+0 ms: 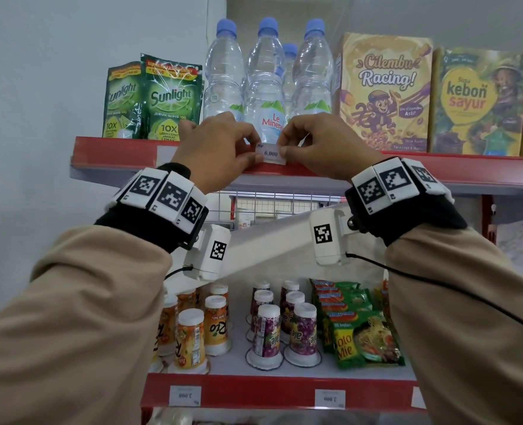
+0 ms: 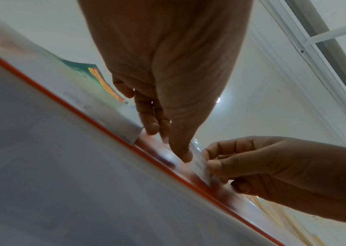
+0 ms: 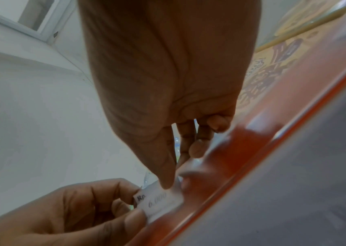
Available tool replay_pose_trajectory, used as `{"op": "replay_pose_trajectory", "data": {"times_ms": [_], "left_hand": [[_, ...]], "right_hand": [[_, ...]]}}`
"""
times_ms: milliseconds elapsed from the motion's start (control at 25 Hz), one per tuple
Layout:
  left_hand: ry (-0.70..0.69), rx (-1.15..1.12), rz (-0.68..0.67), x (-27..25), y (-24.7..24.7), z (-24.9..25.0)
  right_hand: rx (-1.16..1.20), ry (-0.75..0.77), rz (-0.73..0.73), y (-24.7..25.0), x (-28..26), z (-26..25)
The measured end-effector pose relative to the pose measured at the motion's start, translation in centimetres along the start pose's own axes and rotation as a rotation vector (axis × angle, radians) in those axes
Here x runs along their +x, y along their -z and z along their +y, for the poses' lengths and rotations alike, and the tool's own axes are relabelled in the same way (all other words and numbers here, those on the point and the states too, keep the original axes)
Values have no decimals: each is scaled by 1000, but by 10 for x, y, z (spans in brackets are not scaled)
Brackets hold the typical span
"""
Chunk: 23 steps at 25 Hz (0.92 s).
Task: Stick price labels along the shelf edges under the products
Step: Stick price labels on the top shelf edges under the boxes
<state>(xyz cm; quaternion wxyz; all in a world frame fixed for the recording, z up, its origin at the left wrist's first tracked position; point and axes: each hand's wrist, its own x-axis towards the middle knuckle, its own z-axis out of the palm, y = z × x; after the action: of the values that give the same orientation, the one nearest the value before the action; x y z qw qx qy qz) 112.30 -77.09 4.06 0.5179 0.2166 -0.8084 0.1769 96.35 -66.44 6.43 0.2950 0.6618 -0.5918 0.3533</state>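
The white "6.000" price label (image 1: 271, 154) sits centre frame, long axis running along the red shelf edge (image 1: 116, 148) below the Le Minerale bottles (image 1: 266, 87). Left hand (image 1: 220, 145) pinches its left end, right hand (image 1: 318, 142) its right; both equally near.

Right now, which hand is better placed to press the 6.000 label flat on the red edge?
Probably the right hand: its thumb already lies on the label face, while the left hand only pinches the label's end against the red shelf edge.
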Motion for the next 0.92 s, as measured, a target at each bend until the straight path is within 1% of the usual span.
{"op": "replay_pose_trajectory", "data": {"times_ms": [160, 320, 560, 760, 920], "left_hand": [[-4, 37, 5, -2, 3, 2], [5, 2, -9, -3, 7, 3], [18, 79, -70, -1, 10, 5], [5, 93, -92, -1, 13, 6], [12, 124, -136, 3, 16, 6]], "right_hand": [[-101, -15, -90, 4, 2, -2], [-123, -26, -144, 6, 3, -5], [-148, -45, -140, 6, 1, -8], [-133, -51, -140, 5, 0, -10], [-133, -60, -126, 2, -1, -12]]}}
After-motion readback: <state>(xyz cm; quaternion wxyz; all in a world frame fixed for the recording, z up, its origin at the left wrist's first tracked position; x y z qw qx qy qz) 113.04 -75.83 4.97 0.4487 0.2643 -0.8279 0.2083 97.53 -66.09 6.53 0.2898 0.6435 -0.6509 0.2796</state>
